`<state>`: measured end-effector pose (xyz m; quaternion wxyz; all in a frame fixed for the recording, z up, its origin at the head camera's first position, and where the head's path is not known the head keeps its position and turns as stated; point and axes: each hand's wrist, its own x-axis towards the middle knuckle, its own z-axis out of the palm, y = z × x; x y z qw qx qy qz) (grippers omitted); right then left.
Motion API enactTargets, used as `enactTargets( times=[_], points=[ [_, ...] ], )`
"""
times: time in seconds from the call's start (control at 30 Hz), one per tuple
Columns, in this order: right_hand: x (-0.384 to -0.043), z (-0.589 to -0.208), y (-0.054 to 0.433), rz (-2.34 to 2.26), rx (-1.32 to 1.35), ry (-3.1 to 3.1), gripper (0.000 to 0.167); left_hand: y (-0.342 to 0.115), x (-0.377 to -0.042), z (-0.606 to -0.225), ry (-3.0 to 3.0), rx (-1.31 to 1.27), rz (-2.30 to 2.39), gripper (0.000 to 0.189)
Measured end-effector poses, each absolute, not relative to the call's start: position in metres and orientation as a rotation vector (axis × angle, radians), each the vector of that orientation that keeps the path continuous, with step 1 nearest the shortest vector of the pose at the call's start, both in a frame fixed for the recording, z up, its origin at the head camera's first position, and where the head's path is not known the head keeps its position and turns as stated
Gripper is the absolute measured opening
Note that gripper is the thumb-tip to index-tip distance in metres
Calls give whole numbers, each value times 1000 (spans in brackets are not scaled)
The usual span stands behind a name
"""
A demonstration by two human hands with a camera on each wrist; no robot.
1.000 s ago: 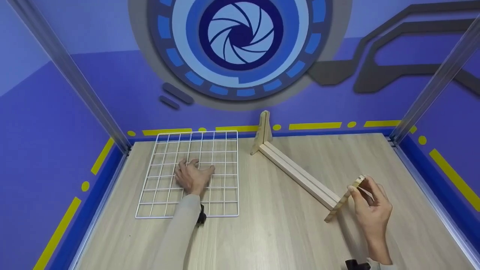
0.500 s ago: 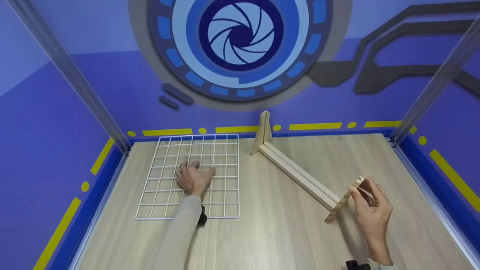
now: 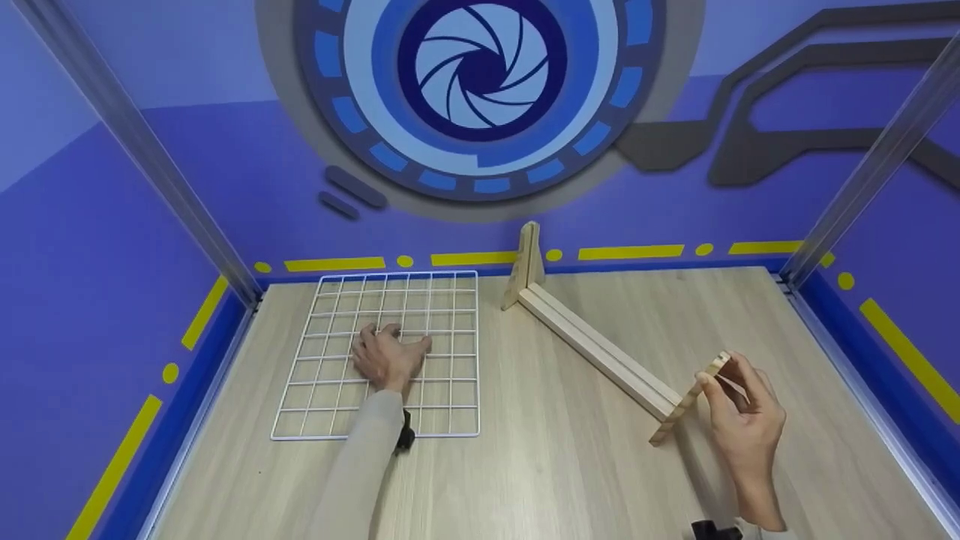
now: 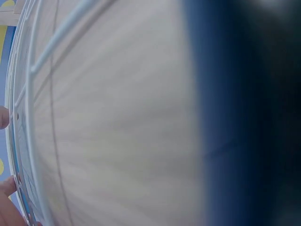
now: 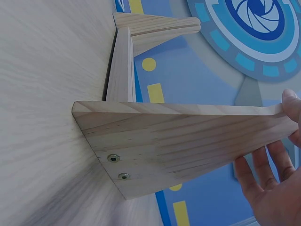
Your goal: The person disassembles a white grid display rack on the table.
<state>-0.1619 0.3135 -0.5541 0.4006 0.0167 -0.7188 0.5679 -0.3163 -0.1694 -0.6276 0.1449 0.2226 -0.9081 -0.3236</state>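
In the head view, a white wire grid panel [image 3: 452, 355] lies low over the left half of the table. My left hand [image 3: 386, 360] grips its wires near the middle, fingertips curled down at them. Up close in the left wrist view, the grid's wires [image 4: 31, 117] run along the left, their shadows falling on the tabletop. A wooden stand, two end boards joined by a grooved beam [image 3: 600, 356], slants across the right half. My right hand [image 3: 750, 416] pinches the top of its near end board [image 5: 178, 146] between thumb and fingers. Two bolt heads show in that board.
The pale wooden table [image 3: 510, 480] is bounded by blue printed walls at the back and sides, with metal posts in the corners. The stand's far end board [image 3: 525, 262] rises near the back wall, right of the grid.
The far edge of the grid panel has dropped toward the table, and my left hand has shifted very slightly down with it. My right hand and the wooden stand have stayed put.
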Motion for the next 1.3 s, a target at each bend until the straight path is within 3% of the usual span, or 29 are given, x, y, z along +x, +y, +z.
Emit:
enactTargets(
  times=[1.3],
  points=[
    [-158,-544,305,1444,95,-1794,52,-173,-315,-629,-2686,595,-888,74]
  ],
)
